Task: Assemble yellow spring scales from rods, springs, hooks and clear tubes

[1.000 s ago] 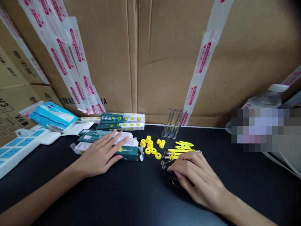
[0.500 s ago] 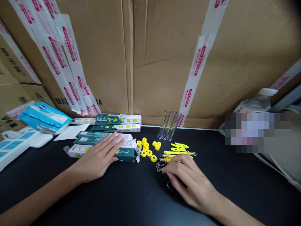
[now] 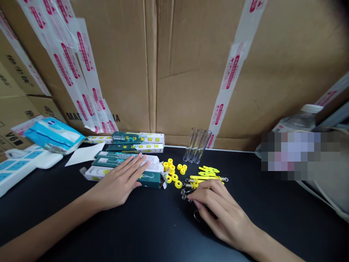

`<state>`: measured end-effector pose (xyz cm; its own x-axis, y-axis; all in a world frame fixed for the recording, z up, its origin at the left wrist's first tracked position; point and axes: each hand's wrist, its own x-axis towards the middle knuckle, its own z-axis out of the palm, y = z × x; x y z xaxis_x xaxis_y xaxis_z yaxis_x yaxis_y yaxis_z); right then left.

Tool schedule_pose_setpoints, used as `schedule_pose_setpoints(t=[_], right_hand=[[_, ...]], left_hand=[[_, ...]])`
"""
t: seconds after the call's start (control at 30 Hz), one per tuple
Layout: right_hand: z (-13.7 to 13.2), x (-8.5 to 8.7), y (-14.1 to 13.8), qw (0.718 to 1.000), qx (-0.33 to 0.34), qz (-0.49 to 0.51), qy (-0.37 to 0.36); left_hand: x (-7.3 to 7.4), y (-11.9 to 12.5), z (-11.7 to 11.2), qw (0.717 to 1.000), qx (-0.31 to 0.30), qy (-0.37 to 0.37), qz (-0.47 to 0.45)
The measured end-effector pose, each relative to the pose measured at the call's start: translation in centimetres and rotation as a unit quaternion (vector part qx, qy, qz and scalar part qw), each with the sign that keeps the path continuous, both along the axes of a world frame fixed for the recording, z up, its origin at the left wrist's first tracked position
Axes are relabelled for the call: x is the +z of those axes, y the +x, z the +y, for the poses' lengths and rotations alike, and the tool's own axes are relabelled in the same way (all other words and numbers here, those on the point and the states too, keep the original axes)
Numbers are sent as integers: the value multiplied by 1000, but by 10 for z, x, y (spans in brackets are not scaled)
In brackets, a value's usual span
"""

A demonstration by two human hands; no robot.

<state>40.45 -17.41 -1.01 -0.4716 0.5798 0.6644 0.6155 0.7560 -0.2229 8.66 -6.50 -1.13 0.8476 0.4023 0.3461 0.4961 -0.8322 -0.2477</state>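
Observation:
My left hand [image 3: 120, 183] lies flat with fingers stretched over several dark green and white boxes [image 3: 151, 179]; the front one has open end flaps. Beside their right ends is a cluster of yellow ring-shaped caps [image 3: 175, 177]. My right hand [image 3: 218, 207] is closed in a pinch, thumb and index finger at a small nut [image 3: 190, 199]. More small nuts [image 3: 183, 197] lie by the fingertips. Yellow rods with metal springs [image 3: 207, 177] sit just beyond that hand, partly covered by it. A metal hook [image 3: 196, 215] shows below its fingers.
Three clear tubes [image 3: 196, 145] with springs inside stand against the large cardboard box [image 3: 185, 72]. More closed boxes [image 3: 137, 137] lie at the back. A blue tissue pack [image 3: 54, 134] and a white power strip [image 3: 16, 167] are left. A plastic bottle [image 3: 297, 122] is right.
My left hand and the boxes under it have slid slightly right, and the nearest yellow caps have shifted right too. My right hand keeps its place and pinch.

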Motion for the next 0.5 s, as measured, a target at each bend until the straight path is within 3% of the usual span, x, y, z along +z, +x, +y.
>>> schedule_pose_setpoints(t=[0.33, 0.43, 0.5], right_hand=[[-2, -7, 4, 1000, 17, -12, 0], [-6, 6, 0, 1000, 21, 5, 15], [-13, 18, -6, 995, 37, 81, -39]], left_hand=[[-2, -7, -1, 1000, 0, 9, 1], [-2, -9, 0, 1000, -1, 21, 2], [-2, -10, 1, 1000, -3, 28, 7]])
